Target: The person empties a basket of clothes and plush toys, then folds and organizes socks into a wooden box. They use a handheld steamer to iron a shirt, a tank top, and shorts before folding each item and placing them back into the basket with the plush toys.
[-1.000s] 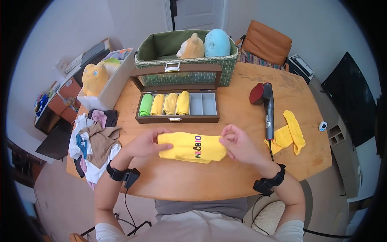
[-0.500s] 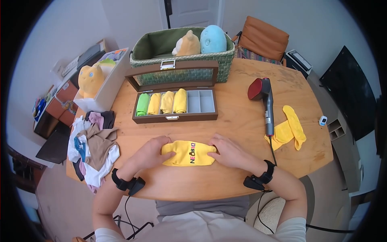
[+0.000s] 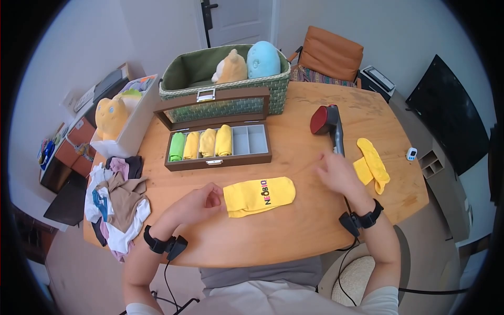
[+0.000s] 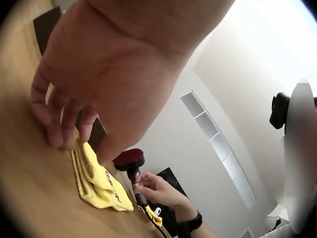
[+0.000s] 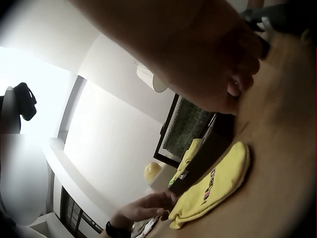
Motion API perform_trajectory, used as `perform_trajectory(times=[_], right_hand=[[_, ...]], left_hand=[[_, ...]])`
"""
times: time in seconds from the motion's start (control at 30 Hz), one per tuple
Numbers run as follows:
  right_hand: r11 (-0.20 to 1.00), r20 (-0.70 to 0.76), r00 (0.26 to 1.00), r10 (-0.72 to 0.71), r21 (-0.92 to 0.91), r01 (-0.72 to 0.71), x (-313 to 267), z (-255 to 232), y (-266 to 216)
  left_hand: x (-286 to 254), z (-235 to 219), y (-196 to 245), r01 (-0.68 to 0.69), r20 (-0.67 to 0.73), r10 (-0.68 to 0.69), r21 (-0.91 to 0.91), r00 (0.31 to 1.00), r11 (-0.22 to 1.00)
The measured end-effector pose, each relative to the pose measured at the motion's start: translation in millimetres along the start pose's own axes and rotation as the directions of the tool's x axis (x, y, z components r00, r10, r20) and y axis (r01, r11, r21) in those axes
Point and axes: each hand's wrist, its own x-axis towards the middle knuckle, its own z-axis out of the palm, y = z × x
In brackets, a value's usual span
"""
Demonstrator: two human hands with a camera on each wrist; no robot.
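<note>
A yellow sock (image 3: 260,196) with NEOBIO lettering lies flat on the table, its toe end toward the right. Close by the cuff, my left hand (image 3: 198,203) has loosely bent fingers and holds nothing; in the left wrist view the fingers (image 4: 71,121) hang right at the sock (image 4: 99,183). My right hand (image 3: 340,174) is raised to the right of the sock, near the handle of a handheld garment steamer (image 3: 336,137) with a red head. It overlaps the lower handle in the head view, and its loosely bent fingers grip nothing.
Behind the sock stands an open brown box (image 3: 220,162) with rolled green and yellow socks in its compartments. A green basket (image 3: 278,89) with plush toys is behind it. Crumpled clothes (image 3: 123,194) lie left; another yellow sock pair (image 3: 371,167) lies right of the steamer.
Both hands lowered the stretched sock onto the table and let go of it. The right hand then moved right toward the steamer, while the left stayed near the cuff. The head view shifted slightly.
</note>
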Motion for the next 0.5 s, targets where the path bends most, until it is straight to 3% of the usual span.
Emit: perform_trajectory(times=[0.07, 0.1, 0.17, 0.2, 0.27, 0.3, 0.37, 0.5], right_hand=[[0.981, -0.233, 0.958, 0.164, -0.061, -0.183, 2, -20, 17], [0.979, -0.24, 0.955, 0.174, -0.065, -0.195, 3, -23, 27], [0.936, -0.447, 0.862, 0.237, -0.132, -0.326, 12, -16, 53], [0.934, -0.453, 0.859, 0.239, -0.135, -0.331, 19, -10, 68], [0.92, -0.217, 0.902, 0.372, 0.218, -0.327, 30, 1, 87], [0.92, -0.218, 0.903, 0.371, 0.216, -0.326, 32, 3, 89], [0.81, 0.023, 0.909, 0.417, 0.446, -0.382, 37, 3, 83], [0.833, -0.138, 0.92, 0.368, 0.489, -0.259, 62, 33, 114]], left_hand=[[-1, 1, 9, -0.007, -0.012, 0.008, 0.04, 1.0, 0.999], [1, 2, 13, -0.005, -0.032, 0.007, 0.082, 0.999, 0.997], [4, 6, 10, -0.008, -0.037, 0.01, 0.054, 0.999, 0.999], [5, 8, 9, 0.004, -0.049, -0.003, 0.025, 0.999, 1.0], [6, 11, 12, -0.023, -0.049, 0.024, 0.013, 0.998, 1.0], [6, 13, 15, -0.045, -0.053, 0.045, 0.002, 0.998, 0.999], [7, 14, 19, -0.046, -0.044, 0.05, 0.084, 0.998, 0.995], [11, 18, 20, -0.086, -0.04, 0.099, 0.248, 0.994, 0.965]])
